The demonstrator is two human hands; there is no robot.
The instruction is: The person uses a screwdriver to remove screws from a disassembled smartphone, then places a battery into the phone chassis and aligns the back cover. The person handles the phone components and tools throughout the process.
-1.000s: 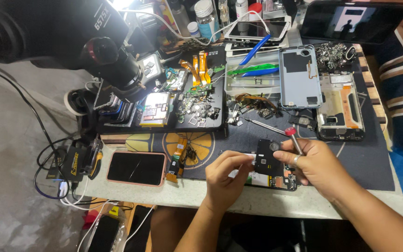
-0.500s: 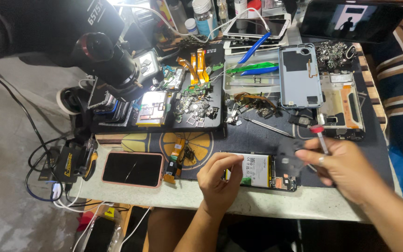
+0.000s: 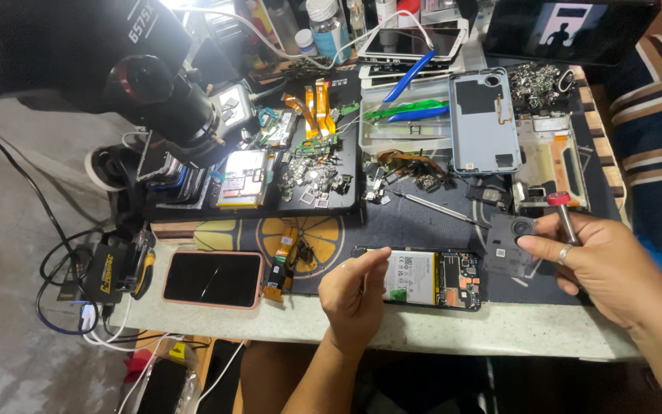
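the opened phone (image 3: 427,279) lies flat at about 6 o'clock on the desk (image 3: 438,330), its back removed so a pale battery, a green tab and orange-and-black boards at its right end show. the left hand (image 3: 355,295) rests on the phone's left end, fingers curled onto its edge in a loose grip that steadies rather than closes round it. the right hand (image 3: 603,264), at 4 o'clock, has its grip closed on two things at once: a dark cover plate (image 3: 509,244) with a round hole, pinched between thumb and forefinger just right of the phone, and a red-capped screwdriver (image 3: 562,215) tucked upright behind the fingers.

a dark work mat (image 3: 423,218) with a citrus-slice print covers the pale desk. at 9 o'clock lies a pink-edged phone (image 3: 213,279), screen dark. at 11 o'clock a black microscope (image 3: 147,92) leans over a black tray (image 3: 316,172) of small parts and boards. at 1 o'clock a grey-blue back cover (image 3: 484,123) lies beside blue and green pry tools (image 3: 408,96). cables trail off the left edge over a grey floor (image 3: 9,230).
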